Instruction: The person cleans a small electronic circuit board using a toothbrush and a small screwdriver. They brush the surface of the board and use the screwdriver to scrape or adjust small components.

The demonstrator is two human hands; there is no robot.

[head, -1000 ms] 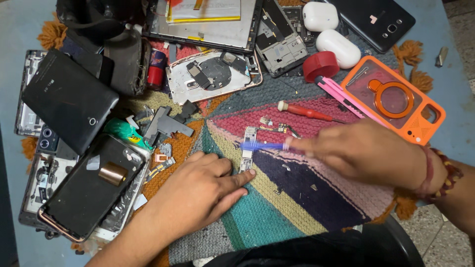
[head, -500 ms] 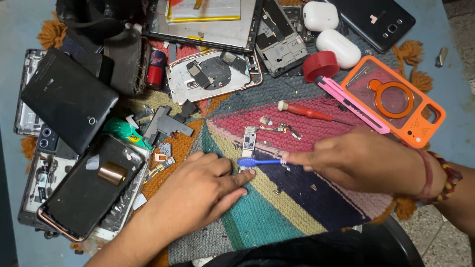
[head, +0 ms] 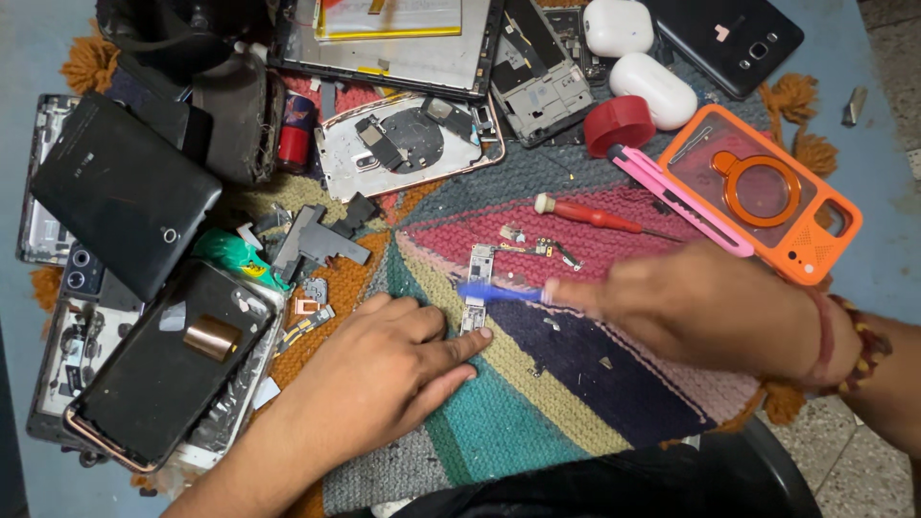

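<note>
The right hand [head: 710,307] has swung the blue brush [head: 499,293] lower across the narrow circuit board [head: 476,286] on the woven mat [head: 576,384]; its fingers pinch the handle. The left hand [head: 384,369] pins the board's lower end, so scrubbing continues. 1 brush, 1 board, 1 red screwdriver [head: 595,217], 2 white earbud cases [head: 652,88].

The left hand [head: 369,384] lay flat on a striped mat [head: 537,422], its fingertip touching a narrow circuit board [head: 476,288]. The right hand [head: 705,307] held a blue tool [head: 499,293] across that board, blurred. Beyond lay a red screwdriver [head: 595,217], a pink knife [head: 676,199], an orange case [head: 767,192] and a black phone [head: 158,369].
</note>
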